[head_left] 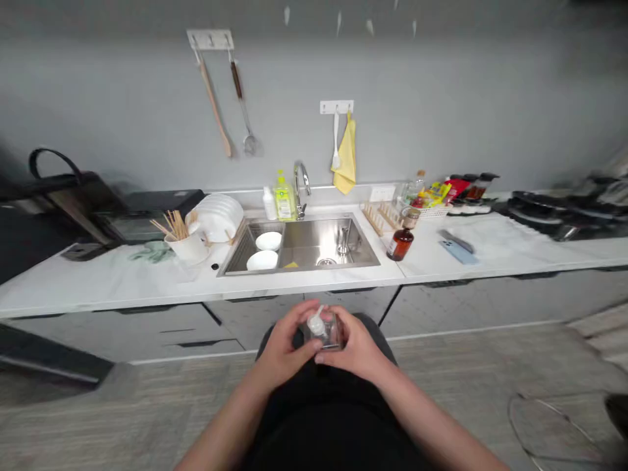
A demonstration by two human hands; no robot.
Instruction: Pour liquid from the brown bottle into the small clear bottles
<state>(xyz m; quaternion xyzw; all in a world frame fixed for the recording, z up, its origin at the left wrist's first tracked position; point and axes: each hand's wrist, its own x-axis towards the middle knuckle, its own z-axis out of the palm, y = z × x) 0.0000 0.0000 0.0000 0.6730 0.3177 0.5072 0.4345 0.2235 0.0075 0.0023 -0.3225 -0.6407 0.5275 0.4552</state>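
Low in front of my body, short of the counter's front edge, both hands hold a small clear square bottle [331, 335] with a white pump-like top [316, 324]. My left hand [289, 337] is closed around its left side, thumb at the near edge and fingers at the far side. My right hand [354, 343] grips the right side the same way. Whether the bottle contains anything is hard to make out. Beyond the hands is a steel sink [314, 243] with two white bowls [262, 260] in its left part.
Behind the sink stand a faucet [300, 186] and a yellow-green soap bottle [283, 199]. White plates [218, 216] and a cup of chopsticks [189, 250] stand left. An amber bottle [401, 243], a phone [457, 252] and a knife-like dark object [456, 240] are right.
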